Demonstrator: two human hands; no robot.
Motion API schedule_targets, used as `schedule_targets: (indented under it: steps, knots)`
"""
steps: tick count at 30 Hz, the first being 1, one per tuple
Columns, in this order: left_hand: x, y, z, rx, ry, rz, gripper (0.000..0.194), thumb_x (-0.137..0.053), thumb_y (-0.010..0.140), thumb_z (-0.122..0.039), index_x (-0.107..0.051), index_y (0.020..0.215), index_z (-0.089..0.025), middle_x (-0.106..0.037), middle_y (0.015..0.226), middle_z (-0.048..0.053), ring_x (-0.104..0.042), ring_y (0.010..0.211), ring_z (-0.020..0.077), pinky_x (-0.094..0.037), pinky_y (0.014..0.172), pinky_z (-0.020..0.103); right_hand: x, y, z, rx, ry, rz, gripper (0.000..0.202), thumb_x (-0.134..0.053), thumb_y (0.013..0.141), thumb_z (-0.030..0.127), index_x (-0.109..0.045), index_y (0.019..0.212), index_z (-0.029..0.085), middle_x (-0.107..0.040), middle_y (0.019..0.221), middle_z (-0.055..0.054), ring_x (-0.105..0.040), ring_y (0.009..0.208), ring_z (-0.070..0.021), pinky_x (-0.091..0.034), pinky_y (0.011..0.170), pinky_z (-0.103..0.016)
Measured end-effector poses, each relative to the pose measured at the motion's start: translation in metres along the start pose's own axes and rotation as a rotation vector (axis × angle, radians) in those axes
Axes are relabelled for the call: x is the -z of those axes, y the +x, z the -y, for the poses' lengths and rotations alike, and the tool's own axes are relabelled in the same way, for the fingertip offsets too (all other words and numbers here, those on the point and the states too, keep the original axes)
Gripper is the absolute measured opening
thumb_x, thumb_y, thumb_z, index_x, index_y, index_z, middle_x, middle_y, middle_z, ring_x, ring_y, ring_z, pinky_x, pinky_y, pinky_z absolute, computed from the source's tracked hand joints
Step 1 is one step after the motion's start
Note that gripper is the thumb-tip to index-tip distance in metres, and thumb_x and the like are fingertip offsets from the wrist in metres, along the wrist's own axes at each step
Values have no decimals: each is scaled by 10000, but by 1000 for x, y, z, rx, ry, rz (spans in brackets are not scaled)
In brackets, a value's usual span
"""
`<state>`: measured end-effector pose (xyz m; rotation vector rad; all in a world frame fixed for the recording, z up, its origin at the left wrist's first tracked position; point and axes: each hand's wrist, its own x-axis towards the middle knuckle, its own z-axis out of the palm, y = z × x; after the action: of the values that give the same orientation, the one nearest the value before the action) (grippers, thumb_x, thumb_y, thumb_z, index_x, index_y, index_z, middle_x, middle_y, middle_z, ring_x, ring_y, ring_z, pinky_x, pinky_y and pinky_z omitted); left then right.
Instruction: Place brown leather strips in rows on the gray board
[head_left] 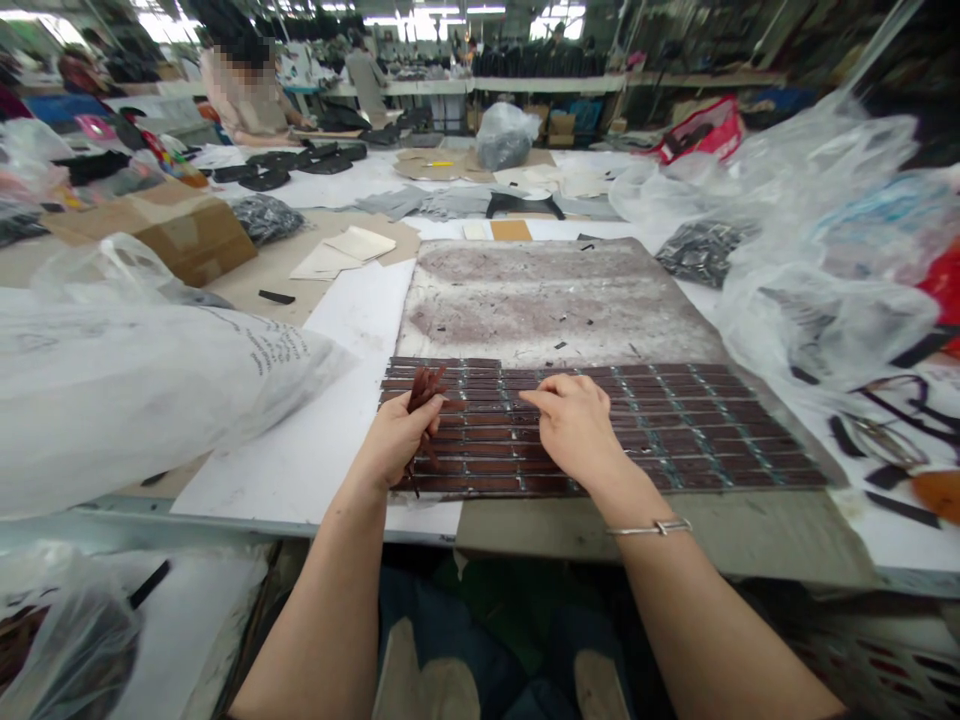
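My left hand (405,432) is closed around a bundle of thin brown strips (426,388), their ends fanning out above and below the fingers. Under both hands lie rows of flat dark brown strips (675,425), set side by side with bluish marks where pieces meet. My right hand (574,415) hovers over or touches the middle of these rows. Its fingers are curled, with thumb and index pressed together; anything between them is too small to make out. The rows rest on the near part of a stained, whitish board (525,310).
A large white plastic bag (150,385) fills the left side, near a cardboard box (172,225). See-through bags (832,290) crowd the right, beside loose black strips (900,507). Black pieces (322,158) lie farther back. A person (247,90) works across the table.
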<state>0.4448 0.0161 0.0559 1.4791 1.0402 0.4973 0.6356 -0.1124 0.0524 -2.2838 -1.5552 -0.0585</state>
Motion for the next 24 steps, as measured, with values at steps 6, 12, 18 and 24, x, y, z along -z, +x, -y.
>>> schedule_targets:
  steps: [6, 12, 18, 24]
  knots:
    - [0, -3, -5, 6, 9, -13, 329, -604, 732, -459, -480, 598, -185, -434, 506, -43, -356, 402, 71, -282, 386, 234, -8, -8, 2, 100, -28, 85, 453, -431, 812, 54, -721, 977, 360, -601, 1017, -23, -410, 993, -213, -189, 997, -456]
    - [0, -3, -4, -11, -21, -3, 327, -617, 725, -459, -476, 617, -184, -469, 550, -39, -393, 430, 76, -316, 405, 235, -14, -9, 8, 163, -83, 149, 435, -476, 795, 69, -709, 1008, 368, -575, 1044, -32, -394, 1033, -225, -114, 1038, -537]
    - [0, -3, -2, 9, 36, 5, 347, -585, 749, -474, -471, 593, -186, -457, 500, -33, -376, 414, 81, -270, 387, 234, -14, -10, 10, 156, -120, 164, 417, -495, 795, 83, -698, 1031, 361, -570, 1038, -40, -396, 1039, -234, -114, 1031, -583]
    - [-3, -5, -4, 14, 52, 22, 353, -574, 753, -479, -466, 590, -185, -429, 478, -43, -340, 402, 74, -234, 384, 227, -17, -9, 10, 156, -138, 157, 379, -503, 819, 115, -695, 1028, 366, -583, 1026, -38, -409, 1035, -241, -118, 1027, -597]
